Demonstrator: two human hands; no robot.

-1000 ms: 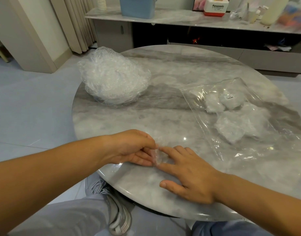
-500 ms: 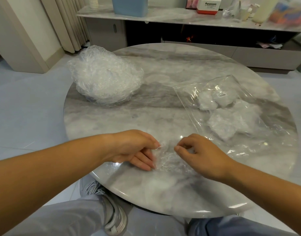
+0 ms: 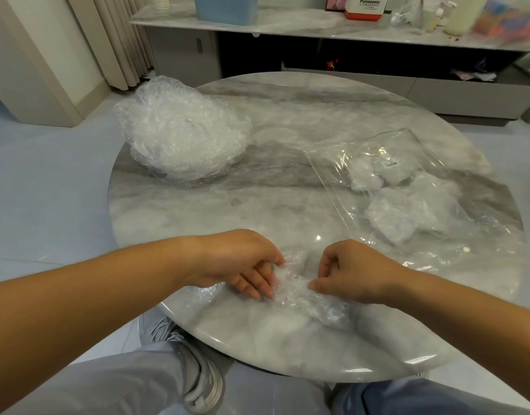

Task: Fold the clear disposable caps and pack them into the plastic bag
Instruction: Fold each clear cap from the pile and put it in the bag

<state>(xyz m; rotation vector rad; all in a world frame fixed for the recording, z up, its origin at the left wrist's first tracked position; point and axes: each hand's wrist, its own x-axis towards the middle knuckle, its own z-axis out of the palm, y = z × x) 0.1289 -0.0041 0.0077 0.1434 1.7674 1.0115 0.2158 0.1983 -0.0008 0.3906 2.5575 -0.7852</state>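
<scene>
Now | left hand and right hand pinch cap, fingers curled | bag holds folded caps | heap loose

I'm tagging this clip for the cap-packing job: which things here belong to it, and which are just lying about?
Job: the cap pinched by the left hand and right hand; heap of loose caps; plastic bag; folded caps inside it.
Lying about: blue tub; Panasonic box, both on the shelf behind.
</scene>
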